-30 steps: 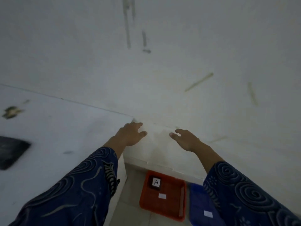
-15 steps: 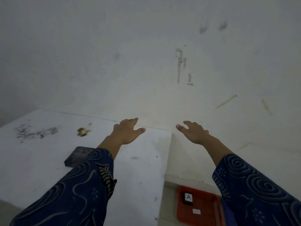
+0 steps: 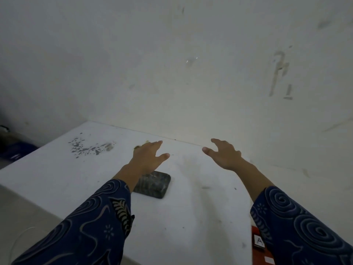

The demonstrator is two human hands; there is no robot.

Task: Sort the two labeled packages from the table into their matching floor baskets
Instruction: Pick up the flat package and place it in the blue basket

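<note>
A dark, flat package (image 3: 155, 185) lies on the white table (image 3: 181, 217), partly hidden under my left wrist. My left hand (image 3: 148, 156) hovers above and just beyond it, fingers spread, holding nothing. Off to the right, my right hand (image 3: 224, 154) is also open and empty above the table's far right part. Beside the table at the lower right, a sliver of the red floor basket (image 3: 255, 231) shows, with a package labelled A (image 3: 259, 241) inside. My right sleeve covers most of that basket.
A white scuffed wall (image 3: 191, 73) rises directly behind the table. Dark specks and a stain (image 3: 86, 147) mark the table's far left. A blue object (image 3: 16, 153) sits on the floor at the far left. The table's right edge drops off near my right forearm.
My view has swung left, from the floor baskets to the table. The dark package has come toward the centre, and both open hands now hover over the tabletop.
</note>
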